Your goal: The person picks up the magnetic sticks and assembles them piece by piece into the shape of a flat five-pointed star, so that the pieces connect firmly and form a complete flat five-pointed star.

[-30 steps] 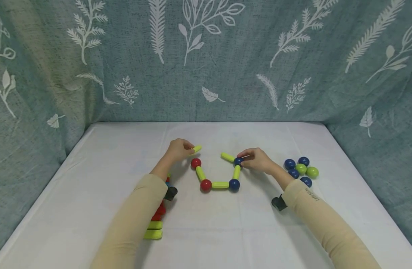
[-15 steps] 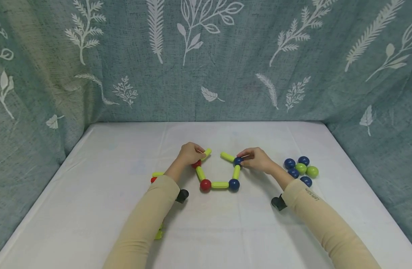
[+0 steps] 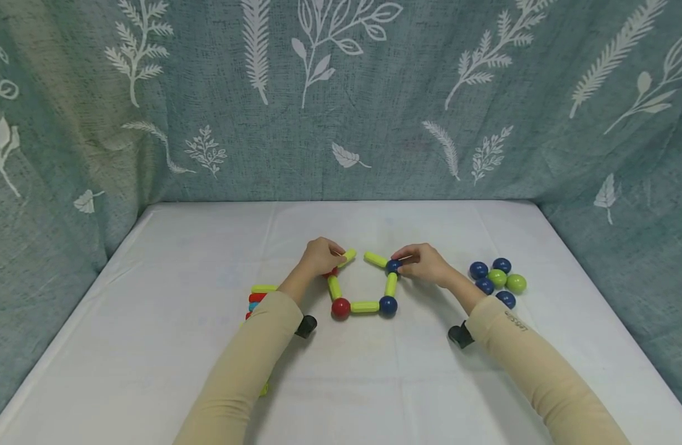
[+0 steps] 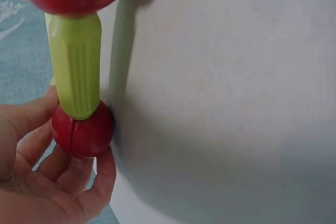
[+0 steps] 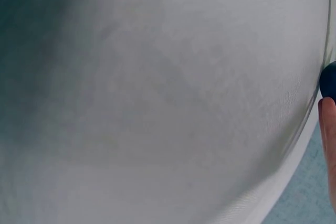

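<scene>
My left hand (image 3: 318,256) pinches a yellow-green building stick (image 3: 349,254), which slants up and right beside the upper red ball (image 4: 84,132). In the left wrist view the fingers also lie around that ball. A second stick (image 3: 334,288) joins it to a lower red ball (image 3: 341,308). From there a bottom stick (image 3: 365,307) reaches a lower blue ball (image 3: 387,306). One more stick (image 3: 391,284) rises to the upper blue ball (image 3: 393,266), pinched by my right hand (image 3: 426,262). Another stick (image 3: 376,259) points up-left from it, apart from the left hand's stick.
Several loose blue balls (image 3: 478,270) and green balls (image 3: 515,283) cluster at the right. Coloured sticks (image 3: 263,288) lie at the left, partly hidden by the left sleeve (image 3: 248,358). A white cloth (image 3: 430,395) covers the table; a leaf-patterned curtain (image 3: 385,167) hangs behind.
My left hand has moved right with its stick, bringing it to the upper red ball. That ball has shifted slightly right. The right hand stays on the blue ball.
</scene>
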`<state>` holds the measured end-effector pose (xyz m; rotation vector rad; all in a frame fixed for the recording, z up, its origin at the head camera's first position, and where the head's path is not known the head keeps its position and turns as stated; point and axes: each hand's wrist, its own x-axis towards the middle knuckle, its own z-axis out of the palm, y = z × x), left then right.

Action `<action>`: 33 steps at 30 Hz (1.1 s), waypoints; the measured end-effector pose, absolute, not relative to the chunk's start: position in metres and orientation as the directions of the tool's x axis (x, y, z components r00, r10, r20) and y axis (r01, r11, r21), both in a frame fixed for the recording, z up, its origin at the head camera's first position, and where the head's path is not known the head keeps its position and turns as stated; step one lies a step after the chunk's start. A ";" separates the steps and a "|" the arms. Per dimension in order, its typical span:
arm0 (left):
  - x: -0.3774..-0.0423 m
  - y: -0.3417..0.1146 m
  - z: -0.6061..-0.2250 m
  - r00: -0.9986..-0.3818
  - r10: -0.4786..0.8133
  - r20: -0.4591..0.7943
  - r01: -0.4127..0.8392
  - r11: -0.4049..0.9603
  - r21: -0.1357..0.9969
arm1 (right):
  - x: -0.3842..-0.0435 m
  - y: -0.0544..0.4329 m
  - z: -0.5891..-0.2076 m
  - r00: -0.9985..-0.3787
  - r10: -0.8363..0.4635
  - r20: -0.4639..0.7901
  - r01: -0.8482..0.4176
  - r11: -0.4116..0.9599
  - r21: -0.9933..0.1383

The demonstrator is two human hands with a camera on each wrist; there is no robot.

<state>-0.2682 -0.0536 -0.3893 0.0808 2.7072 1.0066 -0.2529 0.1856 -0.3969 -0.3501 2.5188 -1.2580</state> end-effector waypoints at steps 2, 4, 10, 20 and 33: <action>-0.268 -0.055 -0.390 -0.965 0.146 -0.219 -0.033 0.757 0.653 | -0.253 0.185 -0.397 -0.924 -0.349 -0.158 -0.083 0.585 -0.806; -0.267 -0.057 -0.390 -0.961 0.163 -0.225 -0.026 0.753 0.658 | -0.254 0.185 -0.397 -0.923 -0.351 -0.159 -0.085 0.587 -0.805; -0.262 -0.065 -0.387 -0.940 0.240 -0.240 0.013 0.731 0.683 | -0.254 0.184 -0.396 -0.922 -0.352 -0.165 -0.080 0.588 -0.805; -0.254 -0.076 -0.386 -0.958 0.204 -0.203 0.002 0.710 0.704 | -0.250 0.193 -0.392 -0.924 -0.350 -0.151 -0.076 0.559 -0.826; -0.251 -0.078 -0.393 -0.968 0.168 -0.184 -0.030 0.654 0.756 | -0.235 0.256 -0.370 -0.947 -0.304 -0.102 -0.062 0.485 -0.872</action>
